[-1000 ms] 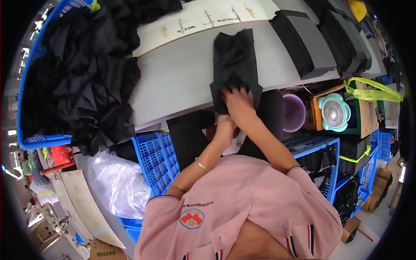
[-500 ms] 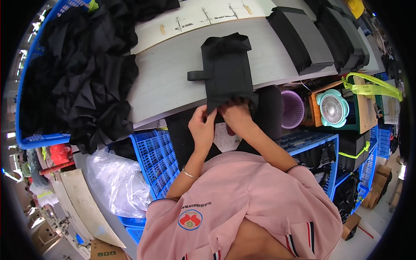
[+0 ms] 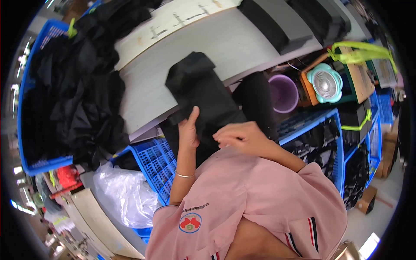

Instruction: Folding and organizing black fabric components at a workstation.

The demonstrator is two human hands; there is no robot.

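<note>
A black fabric pouch (image 3: 201, 93) slants over the near edge of the grey worktable, its far end folded and slightly blurred. My left hand (image 3: 189, 132) grips its left side near the bottom, thumb on top and the other fingers hidden beneath the cloth. Close by the pouch's lower right end is my right hand (image 3: 242, 138), with loosely bent fingers apart and pointing left. It seems to be off the cloth, and nothing shows in it. Part of the pouch's lower end is lost against my dark clothing.
On the left, a blue crate (image 3: 27, 147) overflows with black cloth pieces (image 3: 86, 99). Stacked black-and-grey panels (image 3: 281, 24) stand at the far right of the table (image 3: 147, 82). Below them are a purple bin (image 3: 284, 93), a turquoise fan (image 3: 326, 83) and blue crates (image 3: 337, 151).
The pouch has tilted leftward and come nearer to me. My left hand has moved onto its left side. My right hand has drawn back from its lower edge. The view has also turned.
</note>
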